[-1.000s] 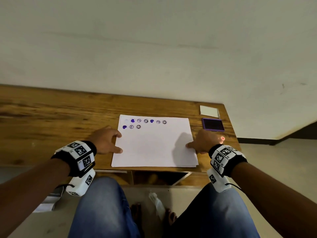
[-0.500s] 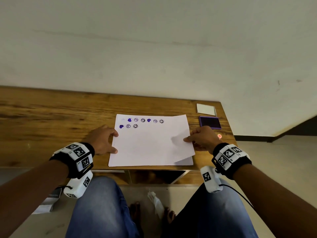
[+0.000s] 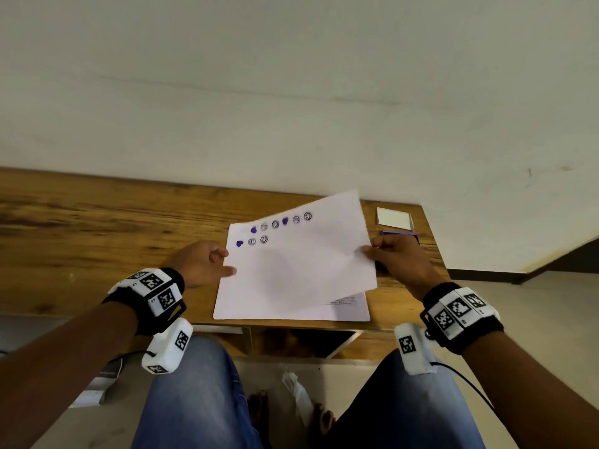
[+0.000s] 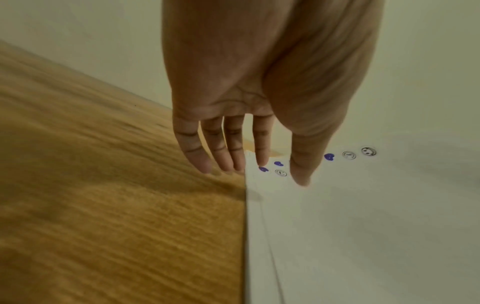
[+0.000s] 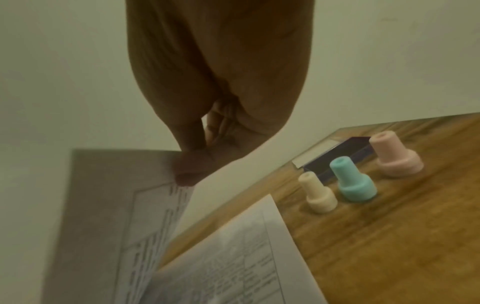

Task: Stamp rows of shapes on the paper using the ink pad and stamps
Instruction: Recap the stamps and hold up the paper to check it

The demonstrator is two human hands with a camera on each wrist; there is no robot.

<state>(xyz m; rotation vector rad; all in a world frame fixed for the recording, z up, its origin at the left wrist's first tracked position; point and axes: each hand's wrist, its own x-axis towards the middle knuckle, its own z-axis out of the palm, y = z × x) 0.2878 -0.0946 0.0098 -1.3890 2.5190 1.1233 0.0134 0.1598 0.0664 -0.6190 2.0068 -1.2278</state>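
Head view: I see the stamped paper (image 3: 301, 254) at the middle of the frame, its right side raised off the wooden tabletop (image 3: 97, 228) and its left side low.
Right hand (image 3: 397, 259): I see it at the sheet's right edge; in the right wrist view its thumb and fingers (image 5: 185, 170) pinch that edge, and printed text shows on the sheet's underside.
Left hand (image 3: 199, 264): it sits at the sheet's left edge; in the left wrist view its fingers (image 4: 231, 152) are straight and spread, tips down at the paper's border, thumb over the sheet, gripping nothing.
Stamped marks (image 3: 275, 225): two rows near the sheet's upper left, solid purple hearts mixed with round outlined faces; six in the upper row, three in the lower.
Second sheet (image 3: 343, 307): lies flat under the raised one, with a printed table visible at its lower right corner.
Ink pad (image 3: 400, 234): dark purple, on the tabletop just beyond my right hand, mostly hidden by it in the head view.
White card (image 3: 393, 217): above the ink pad, near the tabletop's far right corner.
Stamps: in the right wrist view a cream stamp (image 5: 318, 195), a teal stamp (image 5: 353, 180) and a pink stamp (image 5: 394, 154) stand upright beside the ink pad at the right of the frame.
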